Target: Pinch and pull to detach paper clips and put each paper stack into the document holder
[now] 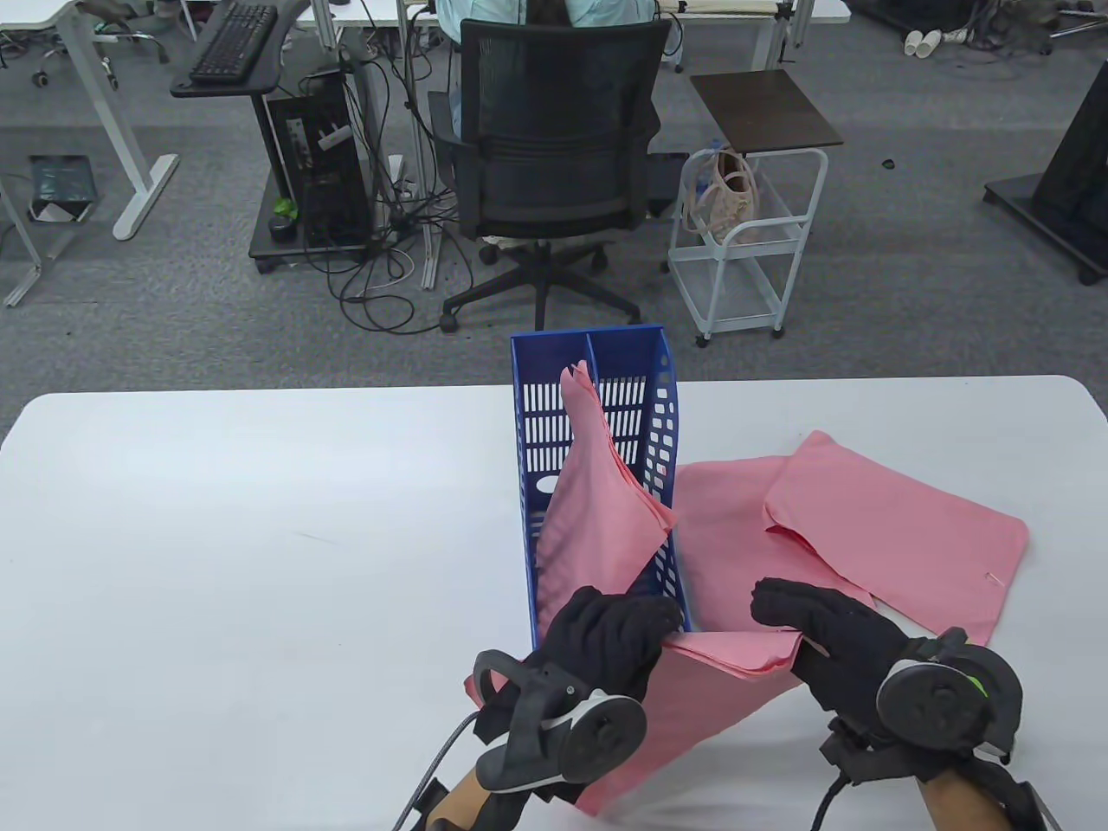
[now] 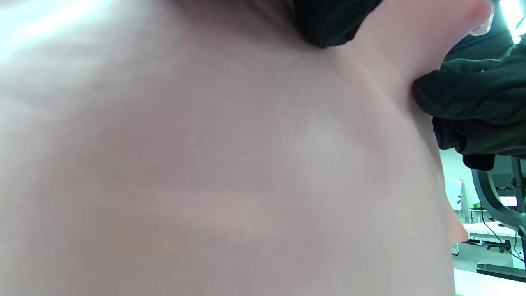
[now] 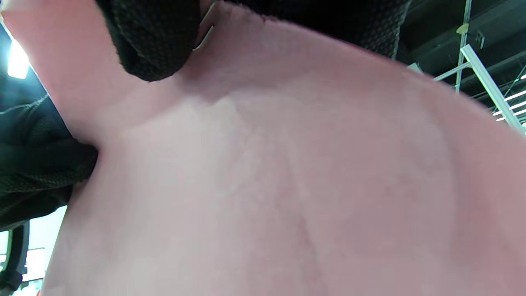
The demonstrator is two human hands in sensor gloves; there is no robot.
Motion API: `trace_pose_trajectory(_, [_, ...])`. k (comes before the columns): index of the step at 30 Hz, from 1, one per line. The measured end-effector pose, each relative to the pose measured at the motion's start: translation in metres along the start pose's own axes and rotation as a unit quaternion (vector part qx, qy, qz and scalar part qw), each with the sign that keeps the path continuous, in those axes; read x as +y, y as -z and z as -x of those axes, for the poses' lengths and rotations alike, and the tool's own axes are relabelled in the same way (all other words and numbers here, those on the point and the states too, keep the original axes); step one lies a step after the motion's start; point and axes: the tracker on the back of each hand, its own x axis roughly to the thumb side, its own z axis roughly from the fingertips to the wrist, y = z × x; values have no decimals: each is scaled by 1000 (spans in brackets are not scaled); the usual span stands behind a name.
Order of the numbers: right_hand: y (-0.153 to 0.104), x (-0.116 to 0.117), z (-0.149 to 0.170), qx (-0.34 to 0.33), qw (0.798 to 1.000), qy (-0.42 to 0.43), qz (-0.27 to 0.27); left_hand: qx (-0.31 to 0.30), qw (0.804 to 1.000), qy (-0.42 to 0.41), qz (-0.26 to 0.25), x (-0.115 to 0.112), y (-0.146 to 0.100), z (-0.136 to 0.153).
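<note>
Both hands hold one pink paper stack [image 1: 736,653] lifted off the table near its front edge. My left hand [image 1: 619,636] grips the stack's left end, right beside the blue document holder [image 1: 606,363]. My right hand [image 1: 801,619] pinches the stack's right end, where a silver paper clip [image 3: 204,31] shows at a fingertip [image 3: 152,45] in the right wrist view. The left wrist view is filled by this pink stack [image 2: 226,164]. A pink stack [image 1: 597,511] leans inside the holder. Two more pink stacks [image 1: 909,528] lie right of the holder, the far one with a clip [image 1: 995,577].
The white table [image 1: 260,537] runs wide to the left of the holder. Beyond the far edge stand an office chair [image 1: 554,173] with a seated person, a small white cart [image 1: 749,251] and desks with cables.
</note>
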Motion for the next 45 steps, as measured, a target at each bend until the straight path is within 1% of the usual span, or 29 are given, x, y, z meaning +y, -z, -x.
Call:
trace_pose_trajectory(2, [1,0,-1,-8,1000,3,-10,3,1000,-6,19,1,1,3])
trace_pose_trajectory(6, [0,1,-8,-32,999,-24,-21,25,995,-5,102,2,6,16])
trace_pose_trajectory(7, [0,1,-9,-35,999,-25,-22,25,993,-8,115,2,6,17])
trace_pose_trajectory(11, [0,5,-22,-71,997,-26,-18,10,983,-20,180,-5,9,18])
trace_pose_trajectory(13, [-1,6,-29,-85,995,-45,-18,2,977,-7,215,-8,11,15])
trace_pose_trajectory(15, [-2,6,-32,-92,994,-63,-19,-1,971,2,240,-11,11,13])
trace_pose_trajectory(18, [-2,5,-33,-92,993,-72,-23,-4,969,-5,249,-14,12,12])
trace_pose_trajectory(22, [0,0,-30,-85,994,-63,-35,-3,971,-9,240,-11,12,13])
trace_pose_trajectory(25, [0,-4,-30,-78,993,-76,-39,3,971,-8,240,-10,12,16])
trace_pose_trajectory(29, [-1,-11,-28,-59,994,-92,-30,13,971,-14,240,-8,11,23])
trace_pose_trajectory(34, [-2,-25,-19,-9,992,-129,-7,36,974,-18,221,0,9,36])
trace_pose_trajectory(37, [-3,-38,-4,44,988,-147,0,49,979,-42,194,10,7,46])
trace_pose_trajectory(39, [-3,-45,10,87,983,-160,-8,57,982,-59,169,18,4,53])
trace_pose_trajectory(41, [-5,-49,27,138,973,-184,-13,64,985,-72,143,26,0,60])
trace_pose_trajectory(43, [-7,-51,52,199,958,-204,-32,76,987,-83,112,35,-4,66])
trace_pose_trajectory(45, [-10,-50,71,243,946,-206,-60,85,988,-91,88,42,-8,72])
